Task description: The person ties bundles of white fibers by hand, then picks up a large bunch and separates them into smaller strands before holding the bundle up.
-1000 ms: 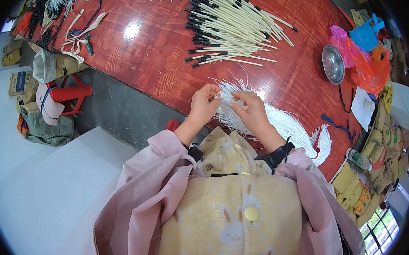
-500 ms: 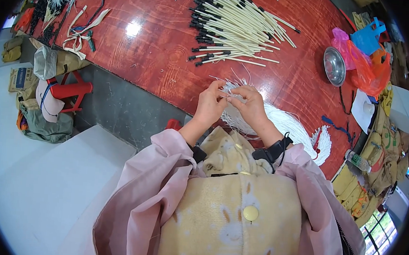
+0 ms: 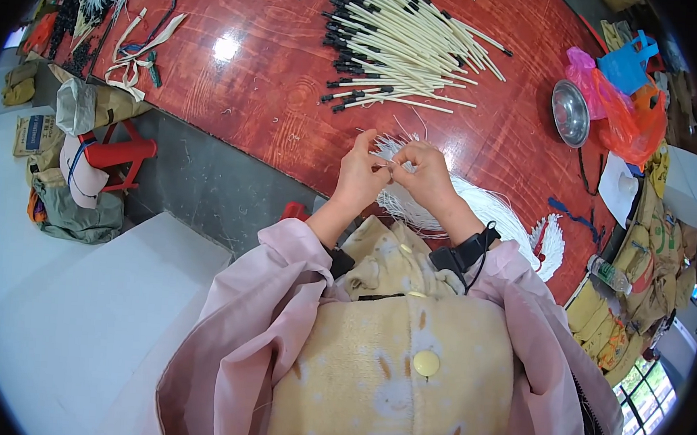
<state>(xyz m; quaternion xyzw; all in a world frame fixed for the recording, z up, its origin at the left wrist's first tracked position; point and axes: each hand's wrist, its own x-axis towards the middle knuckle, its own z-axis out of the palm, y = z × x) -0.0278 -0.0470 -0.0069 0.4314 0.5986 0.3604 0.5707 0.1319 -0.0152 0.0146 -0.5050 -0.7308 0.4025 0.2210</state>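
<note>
Close together at the near edge of the red table, my left hand point(image 3: 359, 174) and my right hand point(image 3: 424, 173) meet fingertip to fingertip. Both are closed in a pinch on something thin and pale, too small to make out. Under and behind my hands lies a bundle of white cord point(image 3: 486, 213), its loose strands reaching past my fingers. It runs to the right and ends in a bunched tail with a red tie point(image 3: 538, 248). Beyond my hands is a pile of cream sticks with black ends point(image 3: 413, 48).
The red table point(image 3: 244, 97) holds a metal bowl point(image 3: 570, 113) and plastic bags point(image 3: 627, 100) at the right. Cloth strips point(image 3: 146, 54) lie at the left. A plastic bottle point(image 3: 610, 274) is by the right edge. A red stool point(image 3: 123, 153) stands left of the table.
My right thumb and fingers have shifted slightly, and the fingers of my left hand have lifted a little. Both hands keep their pinch in about the same place.
</note>
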